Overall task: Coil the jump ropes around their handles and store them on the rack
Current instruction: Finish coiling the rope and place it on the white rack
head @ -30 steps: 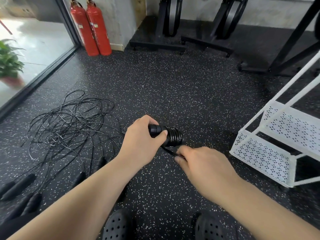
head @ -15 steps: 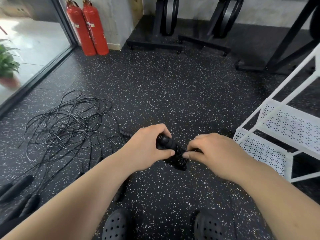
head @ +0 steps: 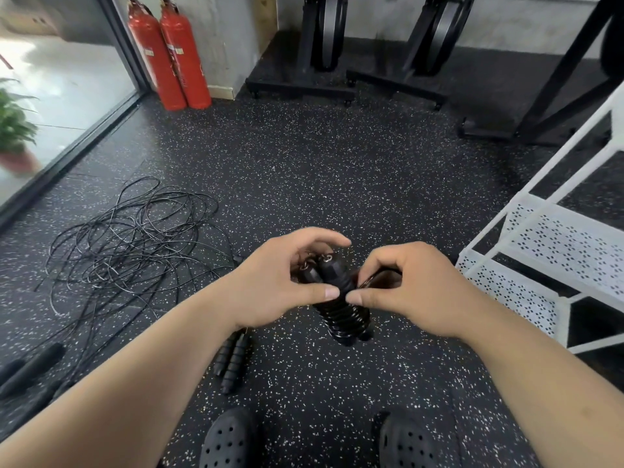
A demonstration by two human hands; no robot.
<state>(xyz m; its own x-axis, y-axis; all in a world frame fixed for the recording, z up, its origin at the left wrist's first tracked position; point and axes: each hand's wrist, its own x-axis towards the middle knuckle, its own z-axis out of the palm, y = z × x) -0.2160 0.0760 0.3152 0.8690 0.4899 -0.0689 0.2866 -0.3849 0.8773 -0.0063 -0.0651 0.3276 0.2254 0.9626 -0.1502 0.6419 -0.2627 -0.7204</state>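
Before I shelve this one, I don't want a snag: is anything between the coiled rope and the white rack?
Nothing visible. The coiled rope, held by the left hand and right hand, has only floor between it and the white rack; the tangled ropes lie opposite.

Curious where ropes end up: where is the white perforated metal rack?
Head view, right edge: the white perforated metal rack stands on the speckled floor, just right of the right hand.

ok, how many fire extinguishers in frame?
2. Red cylindrical metal fire extinguishers, upright side by side by the grey wall, upper left: left extinguisher, right extinguisher. No others visible; none look hidden.
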